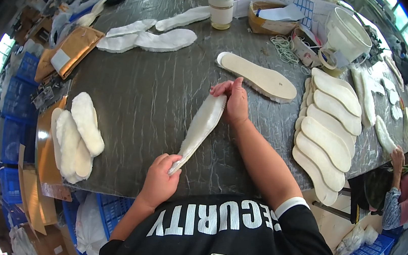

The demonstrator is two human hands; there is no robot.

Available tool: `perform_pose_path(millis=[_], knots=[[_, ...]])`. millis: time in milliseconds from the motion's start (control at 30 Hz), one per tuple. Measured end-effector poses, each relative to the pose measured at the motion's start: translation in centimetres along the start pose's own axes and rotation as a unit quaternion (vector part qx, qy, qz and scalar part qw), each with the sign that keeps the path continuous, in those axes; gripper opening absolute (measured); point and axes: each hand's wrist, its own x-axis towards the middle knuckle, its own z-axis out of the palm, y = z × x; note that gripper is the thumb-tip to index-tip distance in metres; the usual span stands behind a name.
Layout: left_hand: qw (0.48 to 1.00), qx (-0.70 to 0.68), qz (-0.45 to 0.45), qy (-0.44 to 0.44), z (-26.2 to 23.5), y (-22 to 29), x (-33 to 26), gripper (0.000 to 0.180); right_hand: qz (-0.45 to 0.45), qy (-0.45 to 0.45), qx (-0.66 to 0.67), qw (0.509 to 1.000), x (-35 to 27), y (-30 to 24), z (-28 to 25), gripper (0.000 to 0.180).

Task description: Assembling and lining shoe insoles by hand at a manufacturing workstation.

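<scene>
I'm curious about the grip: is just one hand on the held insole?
No, the left fingers grip the insole at its near end while the right fingers touch its far end.

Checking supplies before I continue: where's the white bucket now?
In the head view, the white bucket is at upper right on the table, just beyond the overlapping insoles.

Pretty bright overall, with blown-out rectangular glass windows (3, 54) along the left edge and a soft sheen on the dark grey, marbled tabletop (152, 90). Middle's decently sharp; the fisheye rim gets bendy, smeary and black-cornered.
</scene>
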Motion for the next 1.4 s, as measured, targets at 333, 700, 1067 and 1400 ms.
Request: perform_pose_path(millis=[333,700,1067,1400], knots=[[0.985,-0.145,-0.084,-0.045,-4.5,-2.5,-0.9,0.029,-0.118,-0.281,-0.286,0.909,-3.7,-7.3,1.3,0.05],[0.987,-0.132,-0.086,-0.031,-6.6,-2.7,-1.1,0.03,-0.137,-0.289,-0.509,0.799,-5.3,-9.9,4.7,0.04],[0.987,-0.138,-0.08,-0.025,-6.2,-3.0,-1.5,0.027,-0.181,-0.328,-0.553,0.744,-5.3,-8.0,6.7,0.017],[0.857,-0.411,-0.109,0.293,-13.5,-7.5,-3.2,0.042,-0.107,-0.356,-0.122,0.92,-6.9,-16.9,9.5,0.014]])
